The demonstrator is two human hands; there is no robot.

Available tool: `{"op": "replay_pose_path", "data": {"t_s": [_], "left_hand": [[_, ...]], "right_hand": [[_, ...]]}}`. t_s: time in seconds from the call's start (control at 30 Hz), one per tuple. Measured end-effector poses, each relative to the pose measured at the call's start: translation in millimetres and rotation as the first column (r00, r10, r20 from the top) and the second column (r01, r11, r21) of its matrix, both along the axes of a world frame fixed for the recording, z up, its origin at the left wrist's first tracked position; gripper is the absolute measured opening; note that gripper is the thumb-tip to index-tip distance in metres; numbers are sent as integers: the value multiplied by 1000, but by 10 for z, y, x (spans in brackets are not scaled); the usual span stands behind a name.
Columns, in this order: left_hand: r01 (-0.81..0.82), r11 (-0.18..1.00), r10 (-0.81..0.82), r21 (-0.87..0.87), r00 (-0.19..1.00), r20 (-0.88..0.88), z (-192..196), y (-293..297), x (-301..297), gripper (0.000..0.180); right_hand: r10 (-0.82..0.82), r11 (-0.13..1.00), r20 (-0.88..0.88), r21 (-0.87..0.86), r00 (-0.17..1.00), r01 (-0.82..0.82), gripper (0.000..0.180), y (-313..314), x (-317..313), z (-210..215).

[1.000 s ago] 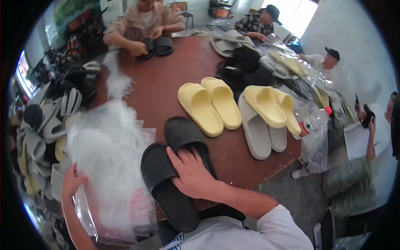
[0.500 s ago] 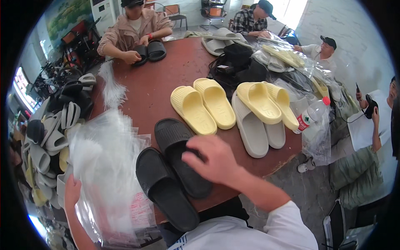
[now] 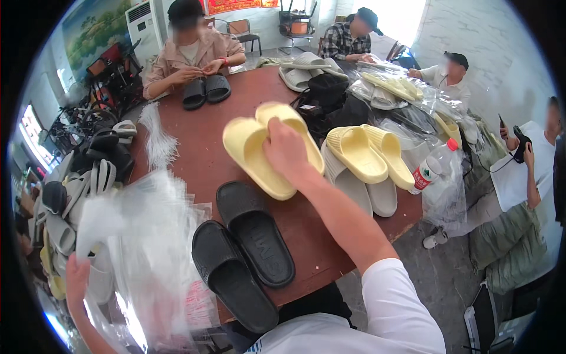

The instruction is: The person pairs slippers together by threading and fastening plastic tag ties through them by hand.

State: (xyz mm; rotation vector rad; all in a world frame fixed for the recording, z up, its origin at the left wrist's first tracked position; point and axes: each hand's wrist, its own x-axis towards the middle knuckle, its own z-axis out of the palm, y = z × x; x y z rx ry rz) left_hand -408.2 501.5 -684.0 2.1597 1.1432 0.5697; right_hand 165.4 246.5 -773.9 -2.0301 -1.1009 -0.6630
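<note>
My right hand [image 3: 286, 150] is closed on a pair of pale yellow slippers [image 3: 253, 156], its fingers at the inner sides where the two meet. The pair is blurred and tilted over the table. At the left, my left hand [image 3: 78, 280] is closed at the edge of the clear plastic bags [image 3: 147, 253], seemingly pinching one; its fingertips are partly hidden. Between my arms a pair of black slippers [image 3: 253, 236] lies at the table's near edge. Right of my right hand, another yellow pair [image 3: 359, 153] rests on top of grey slippers [image 3: 383, 199].
A bottle [image 3: 427, 174] with a red cap stands at the right edge of the red-brown table [image 3: 194, 144]. White strands [image 3: 158, 135] lie at the left. Many slippers are heaped [image 3: 62, 230] beyond the left edge. Across, a person [image 3: 191, 56] sits behind black slippers [image 3: 206, 91]; others sit farther right.
My right hand has moved from the black slippers to the yellow pair and gripped it, shifting it left. My left hand has moved left and slightly down, pulling plastic along.
</note>
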Motion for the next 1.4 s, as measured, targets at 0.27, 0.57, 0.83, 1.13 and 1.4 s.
{"op": "replay_pose_path", "data": {"t_s": [0.27, 0.57, 0.83, 1.13, 1.4], "left_hand": [[-130, 976, 188, -177, 911, 367, 147, 1, -358, 19], [301, 845, 173, -443, 629, 758, 338, -667, 540, 20], [718, 462, 302, -520, 424, 854, 106, -1558, 2497, 10], [555, 463, 304, -692, 634, 711, -934, -3089, 4479, 27], [503, 375, -163, -778, 862, 479, -1368, -2767, 4646, 29]], "right_hand": [[-235, 966, 216, -59, 948, 253, 26, -541, 1125, 1105], [-565, 775, -46, -372, 824, 511, 41, -1421, 1910, 664], [-143, 973, -133, -198, 981, 115, 39, -1423, 617, 1125], [106, 900, -753, -205, 649, -385, 37, -2045, -973, 478], [49, 887, -621, -334, 782, -320, 45, -2300, -786, -16]]}}
